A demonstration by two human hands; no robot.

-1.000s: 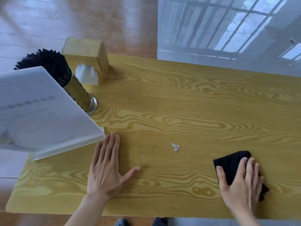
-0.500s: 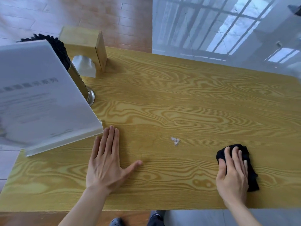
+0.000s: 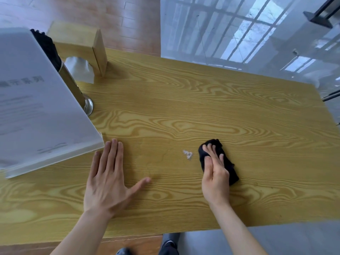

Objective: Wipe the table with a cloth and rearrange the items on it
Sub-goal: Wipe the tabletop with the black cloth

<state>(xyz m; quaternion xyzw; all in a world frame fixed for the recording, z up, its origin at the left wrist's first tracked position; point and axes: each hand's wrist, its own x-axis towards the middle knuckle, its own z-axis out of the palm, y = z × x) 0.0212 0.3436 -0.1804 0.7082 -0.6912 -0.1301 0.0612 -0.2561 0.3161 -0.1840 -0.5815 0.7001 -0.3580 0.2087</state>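
The left hand lies flat and spread, palm down, on the yellow wood-grain surface, holding nothing. The right hand presses flat on a crumpled black cloth, fingers extended over it, not clenched. Just left of the cloth sits a small white crumb of debris. At the far left corner, a wooden tissue box shows white tissue at its arched opening. Beside it, a metal cylinder holder carries black sticks, partly hidden by a slanted white acrylic sign.
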